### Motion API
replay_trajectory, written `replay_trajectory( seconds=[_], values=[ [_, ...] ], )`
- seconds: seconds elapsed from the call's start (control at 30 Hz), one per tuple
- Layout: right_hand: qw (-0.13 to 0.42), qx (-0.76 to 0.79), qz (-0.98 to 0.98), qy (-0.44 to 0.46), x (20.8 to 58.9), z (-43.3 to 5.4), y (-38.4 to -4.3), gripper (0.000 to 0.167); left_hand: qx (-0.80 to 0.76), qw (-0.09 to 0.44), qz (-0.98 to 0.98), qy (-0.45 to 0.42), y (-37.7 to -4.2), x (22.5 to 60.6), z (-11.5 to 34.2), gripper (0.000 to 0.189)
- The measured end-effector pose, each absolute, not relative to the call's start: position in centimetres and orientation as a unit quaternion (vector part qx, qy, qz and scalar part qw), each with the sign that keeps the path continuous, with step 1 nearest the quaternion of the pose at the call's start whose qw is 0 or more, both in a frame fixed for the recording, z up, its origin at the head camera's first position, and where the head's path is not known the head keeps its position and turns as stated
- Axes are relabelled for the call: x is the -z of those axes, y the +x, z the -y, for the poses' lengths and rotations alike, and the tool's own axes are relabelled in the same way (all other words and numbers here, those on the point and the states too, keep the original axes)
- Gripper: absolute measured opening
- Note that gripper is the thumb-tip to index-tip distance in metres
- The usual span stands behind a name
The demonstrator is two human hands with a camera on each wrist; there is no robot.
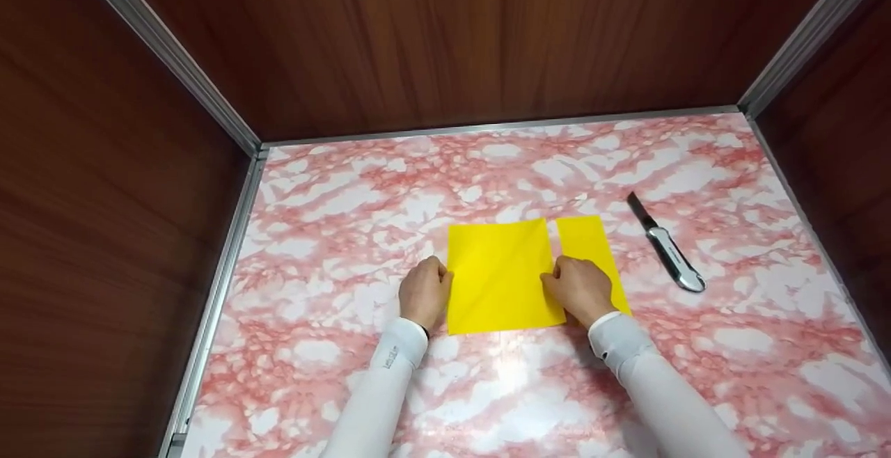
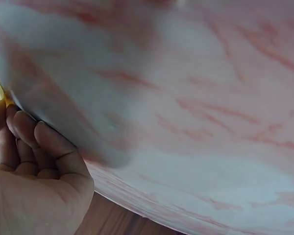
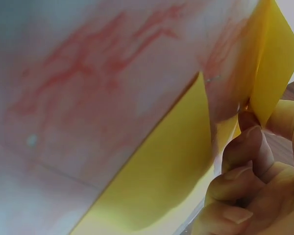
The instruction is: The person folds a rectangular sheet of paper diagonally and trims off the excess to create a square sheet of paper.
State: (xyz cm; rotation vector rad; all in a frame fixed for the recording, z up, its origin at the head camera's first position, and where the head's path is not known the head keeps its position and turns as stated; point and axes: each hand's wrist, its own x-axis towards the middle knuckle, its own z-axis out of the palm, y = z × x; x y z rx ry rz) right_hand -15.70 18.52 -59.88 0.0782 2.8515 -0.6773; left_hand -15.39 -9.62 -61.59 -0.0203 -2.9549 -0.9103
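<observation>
A large piece of yellow paper [image 1: 498, 277] is stretched between my two hands, raised a little off the table. My left hand [image 1: 423, 293] pinches its left edge, the fingers curled in the left wrist view. On the opposite edge, my right hand [image 1: 579, 288] pinches the sheet between thumb and fingers, as the right wrist view also shows. A narrower yellow strip [image 1: 583, 232] lies flat on the table, partly hidden beneath my right hand and wrist. Between the two pieces is a thin gap.
To the right lies a utility knife [image 1: 666, 249] with its dark blade out, pointing away. The tabletop [image 1: 334, 249] has a red and white marbled pattern. Dark wood panels [image 1: 431, 40] with metal edging stand at the back and both sides.
</observation>
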Motion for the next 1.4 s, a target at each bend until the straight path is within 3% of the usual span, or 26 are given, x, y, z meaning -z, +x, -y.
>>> replay_trajectory(
  seconds=[0.17,0.3,0.47,0.67,0.87,1.03,1.2,1.4],
  values=[
    [0.074,0.223,-0.972,0.011,59.9,-18.4,-15.8,0.028,0.268,0.038,0.962,-0.012,-15.3,61.6,9.5,0.015],
    [0.018,0.224,-0.974,-0.007,60.2,-18.0,-15.9,0.030,0.253,0.040,0.967,-0.009,-15.4,61.6,9.4,0.013],
    [-0.045,0.203,-0.973,-0.098,61.0,-16.9,-15.9,0.034,0.254,0.050,0.966,-0.006,-15.5,61.8,9.2,0.017],
    [0.018,0.172,-0.965,-0.197,61.5,-16.0,-15.4,0.054,0.255,0.047,0.966,-0.011,-15.5,62.0,8.9,0.044],
    [0.043,0.134,-0.969,-0.204,61.2,-15.7,-15.3,0.058,0.222,0.055,0.973,-0.028,-15.4,62.0,8.7,0.046],
    [0.053,0.125,-0.970,-0.203,60.8,-15.4,-15.4,0.052,0.144,0.064,0.978,-0.138,-14.6,62.3,8.1,0.045],
    [0.038,0.111,-0.970,-0.212,60.6,-15.2,-15.4,0.044,0.071,0.001,0.957,-0.282,-12.8,62.3,7.1,0.050],
    [0.042,0.114,-0.970,-0.212,60.6,-15.1,-15.3,0.047,0.038,-0.061,0.954,-0.292,-11.4,62.5,6.9,0.061]
  ],
)
